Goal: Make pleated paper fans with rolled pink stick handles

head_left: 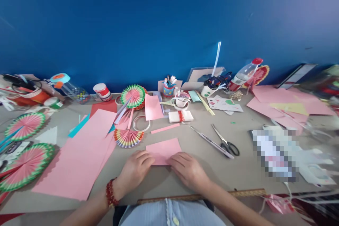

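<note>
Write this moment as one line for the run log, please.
left hand: on pink sheet, left side; right hand: on its right side; utility knife: right of sheet; scissors: beside knife

A dark red bracelet of small round beads [111,193], strung in several rows, circles the left wrist [118,188]. The person wears a light blue cloth top [148,216] with a narrow, pale, frilled strip [167,210] running down its front, and a round, pale yellowish button [176,221] sits beside that strip
</note>
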Available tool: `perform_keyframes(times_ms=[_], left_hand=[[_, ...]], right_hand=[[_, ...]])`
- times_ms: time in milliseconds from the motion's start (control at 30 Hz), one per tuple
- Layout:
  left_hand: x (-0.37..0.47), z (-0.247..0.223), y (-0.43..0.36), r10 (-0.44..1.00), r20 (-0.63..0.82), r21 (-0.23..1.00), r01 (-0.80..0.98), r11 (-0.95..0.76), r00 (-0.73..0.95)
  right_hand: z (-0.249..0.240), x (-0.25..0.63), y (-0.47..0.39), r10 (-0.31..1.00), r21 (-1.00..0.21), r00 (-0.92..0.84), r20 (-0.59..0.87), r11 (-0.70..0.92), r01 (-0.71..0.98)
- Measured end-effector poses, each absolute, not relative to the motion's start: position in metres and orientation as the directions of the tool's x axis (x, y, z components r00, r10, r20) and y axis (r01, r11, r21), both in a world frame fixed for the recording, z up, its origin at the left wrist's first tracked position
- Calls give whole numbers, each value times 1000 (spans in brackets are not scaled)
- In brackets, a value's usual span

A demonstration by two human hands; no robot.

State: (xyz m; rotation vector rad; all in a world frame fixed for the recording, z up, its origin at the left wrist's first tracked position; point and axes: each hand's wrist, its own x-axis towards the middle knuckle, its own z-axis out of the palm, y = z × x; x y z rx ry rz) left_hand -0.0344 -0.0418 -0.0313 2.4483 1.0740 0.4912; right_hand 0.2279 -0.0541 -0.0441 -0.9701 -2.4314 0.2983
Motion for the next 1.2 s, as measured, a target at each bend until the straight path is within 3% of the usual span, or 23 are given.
perform_keyframes(times_ms=[167,300,400,467,567,667,767,833,1200], left_hand=[[-49,-35,-48,765,169,551,584,-596,621],[-46,-37,-52,863,121,616,644,-453,491],[-42,-40,-48,926,86,669,668,-327,368],[-39,-43,-45,942,96,680,670,-298,321],[-36,-44,-45,934,202,604,713,-357,296],[-27,-38,-53,850,271,462,714,-526,451],[-15,-34,-61,711,166,410,608,-680,684],[-9,-36,-65,669,82,388,595,-704,739],[-3,-57,-67,718,61,183,700,-691,693]], right_hand=[[-36,257,-51,714,-477,-628,308,687,547],[-35,255,-52,841,-625,-520,153,490,608],[-39,249,-48,911,-602,-400,100,376,705],[-41,245,-43,908,-546,-396,138,403,734],[-40,242,-32,877,-473,-447,177,474,743],[-38,239,-22,888,-441,-450,97,444,780],[-37,236,-16,892,-411,-452,29,423,808],[-36,235,-14,894,-407,-447,11,413,815],[-39,232,-10,911,-349,-412,-19,380,857]])
